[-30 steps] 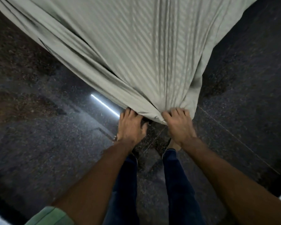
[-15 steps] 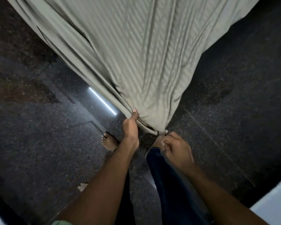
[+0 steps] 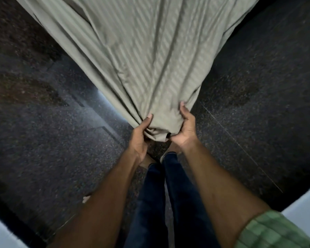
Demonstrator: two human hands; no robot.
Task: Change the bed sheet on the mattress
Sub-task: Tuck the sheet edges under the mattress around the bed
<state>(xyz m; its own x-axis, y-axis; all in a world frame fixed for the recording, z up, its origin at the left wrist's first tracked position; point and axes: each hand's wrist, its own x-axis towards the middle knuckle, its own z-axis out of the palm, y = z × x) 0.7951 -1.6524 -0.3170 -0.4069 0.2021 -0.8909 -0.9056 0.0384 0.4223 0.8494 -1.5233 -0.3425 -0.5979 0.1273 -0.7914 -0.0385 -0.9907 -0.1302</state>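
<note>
A pale grey-green striped bed sheet (image 3: 143, 56) stretches from the top of the view down to a bunched end in front of me. My left hand (image 3: 140, 138) grips the left side of that bunched end, thumb lying on the cloth. My right hand (image 3: 183, 127) grips the right side, fingers curled up round the fold. The sheet is pulled taut in long creases between the top and my hands. No mattress is in view.
Dark speckled polished floor (image 3: 249, 108) lies all round, with a bright light streak (image 3: 100, 97) reflected left of the sheet. My legs in dark jeans (image 3: 165, 194) stand below my hands. Pale surfaces show at the bottom left corner (image 3: 2, 235) and right edge (image 3: 304, 204).
Both hands have closed in on the sheet's end and gathered it into one bunch; the right hand has moved up onto the cloth. The light streak has blurred.
</note>
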